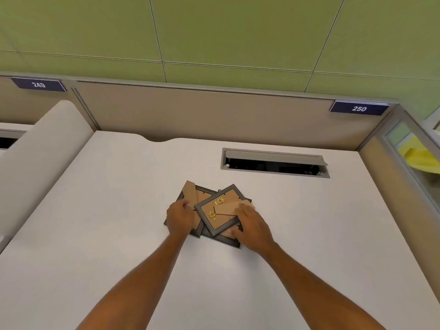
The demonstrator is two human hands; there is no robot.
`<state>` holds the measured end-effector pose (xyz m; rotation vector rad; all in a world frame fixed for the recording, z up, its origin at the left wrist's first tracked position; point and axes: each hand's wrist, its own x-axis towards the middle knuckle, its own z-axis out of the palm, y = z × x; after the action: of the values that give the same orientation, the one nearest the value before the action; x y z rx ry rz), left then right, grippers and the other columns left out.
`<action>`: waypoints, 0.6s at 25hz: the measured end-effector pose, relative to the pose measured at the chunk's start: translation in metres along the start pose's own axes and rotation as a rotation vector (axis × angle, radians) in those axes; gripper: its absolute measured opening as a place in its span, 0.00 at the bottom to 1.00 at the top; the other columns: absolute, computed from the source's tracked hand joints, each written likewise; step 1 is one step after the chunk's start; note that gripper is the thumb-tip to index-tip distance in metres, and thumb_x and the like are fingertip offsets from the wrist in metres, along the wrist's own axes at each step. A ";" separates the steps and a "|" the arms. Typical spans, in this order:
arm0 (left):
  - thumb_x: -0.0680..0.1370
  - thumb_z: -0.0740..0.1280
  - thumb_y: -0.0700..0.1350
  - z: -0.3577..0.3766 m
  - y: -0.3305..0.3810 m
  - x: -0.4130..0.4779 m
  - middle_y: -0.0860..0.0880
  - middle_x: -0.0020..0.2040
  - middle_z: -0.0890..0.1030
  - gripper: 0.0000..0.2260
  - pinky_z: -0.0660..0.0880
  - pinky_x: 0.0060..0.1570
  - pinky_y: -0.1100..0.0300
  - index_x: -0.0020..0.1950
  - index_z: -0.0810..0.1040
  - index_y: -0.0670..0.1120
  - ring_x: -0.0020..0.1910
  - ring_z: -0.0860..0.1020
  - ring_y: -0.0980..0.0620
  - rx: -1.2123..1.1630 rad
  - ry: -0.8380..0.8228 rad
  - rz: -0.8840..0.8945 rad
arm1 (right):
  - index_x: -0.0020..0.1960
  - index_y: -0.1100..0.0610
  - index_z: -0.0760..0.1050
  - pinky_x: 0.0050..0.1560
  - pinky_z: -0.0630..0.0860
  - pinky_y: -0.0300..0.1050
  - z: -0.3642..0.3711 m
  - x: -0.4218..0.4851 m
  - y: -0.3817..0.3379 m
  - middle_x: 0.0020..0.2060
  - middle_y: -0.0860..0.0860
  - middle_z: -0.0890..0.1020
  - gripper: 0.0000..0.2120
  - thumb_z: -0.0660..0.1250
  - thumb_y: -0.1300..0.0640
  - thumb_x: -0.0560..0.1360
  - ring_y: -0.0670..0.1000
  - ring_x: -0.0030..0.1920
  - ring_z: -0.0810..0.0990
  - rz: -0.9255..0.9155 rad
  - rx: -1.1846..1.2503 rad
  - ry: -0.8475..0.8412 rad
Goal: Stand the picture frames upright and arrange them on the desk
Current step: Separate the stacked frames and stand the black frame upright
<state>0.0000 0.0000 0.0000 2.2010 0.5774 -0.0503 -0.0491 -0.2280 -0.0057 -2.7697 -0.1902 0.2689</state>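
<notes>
Head view looks down on a white desk [119, 222] with a small heap of picture frames [209, 213] lying flat near its middle, backs up, none of them standing yet. I count at least three dark grey frames overlapping at odd angles, though how many lie under the pile I cannot tell. The top frame [220, 209] shows its brown backing board, two small gold hangers [215, 208] and a cardboard stand [232, 207] folded across it. The left frame [190, 198] sits partly under it, its own cardboard stand [189, 191] sticking out past the far corner.

My left hand [179, 219] rests on the left frame, fingers curled down over its backing; it presses rather than grasps, as far as I can see (the fingertips are hidden from this angle). My right hand [252, 226] lies over the near right corner of the top frame, fingers spread flat across the stand and the thumb [234, 232] tucked against the frame's near edge. That looks like a loose pinch on the top frame, not a firm clench.

Both forearms reach in from the near edge of the desk. Behind the pile, well apart from it, a cable slot [273, 163] with its grey flap raised is cut into the desktop. A beige partition [202, 113] closes the far side, carrying number plates reading 249 [38, 84] and 250 [359, 108].
</notes>
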 end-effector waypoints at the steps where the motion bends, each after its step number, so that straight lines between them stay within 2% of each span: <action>1: 0.86 0.63 0.37 0.000 -0.004 0.005 0.42 0.70 0.84 0.16 0.78 0.69 0.46 0.71 0.83 0.41 0.70 0.81 0.40 -0.005 -0.019 -0.013 | 0.78 0.54 0.69 0.76 0.72 0.52 0.004 0.002 -0.002 0.82 0.53 0.67 0.31 0.70 0.43 0.80 0.56 0.78 0.69 0.012 0.004 -0.016; 5: 0.86 0.63 0.39 0.001 -0.007 0.015 0.43 0.71 0.83 0.16 0.78 0.69 0.46 0.72 0.82 0.43 0.70 0.80 0.41 0.024 -0.080 -0.008 | 0.80 0.56 0.67 0.76 0.71 0.50 0.013 0.002 -0.007 0.83 0.53 0.66 0.33 0.69 0.41 0.81 0.56 0.79 0.68 0.078 -0.023 -0.037; 8: 0.87 0.63 0.42 0.004 -0.007 0.020 0.43 0.68 0.85 0.15 0.80 0.68 0.45 0.70 0.84 0.42 0.67 0.82 0.41 0.063 -0.141 0.044 | 0.80 0.55 0.68 0.77 0.71 0.50 0.016 0.006 -0.009 0.83 0.53 0.67 0.32 0.69 0.42 0.81 0.55 0.81 0.66 0.107 0.001 -0.010; 12: 0.86 0.62 0.42 0.015 -0.010 0.022 0.39 0.51 0.88 0.14 0.83 0.53 0.48 0.54 0.87 0.38 0.49 0.84 0.42 0.047 -0.170 0.035 | 0.78 0.54 0.70 0.74 0.75 0.50 0.021 0.010 -0.010 0.81 0.51 0.69 0.29 0.69 0.43 0.81 0.54 0.80 0.66 0.138 0.044 0.022; 15: 0.85 0.62 0.39 0.021 -0.007 0.024 0.33 0.50 0.87 0.14 0.79 0.44 0.51 0.47 0.85 0.34 0.41 0.80 0.44 -0.039 -0.142 -0.064 | 0.79 0.53 0.68 0.73 0.75 0.49 0.028 0.010 -0.008 0.82 0.50 0.68 0.30 0.70 0.44 0.81 0.53 0.81 0.65 0.155 0.056 0.037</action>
<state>0.0217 -0.0026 -0.0235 2.1210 0.5646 -0.2250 -0.0459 -0.2095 -0.0301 -2.7350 0.0411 0.2574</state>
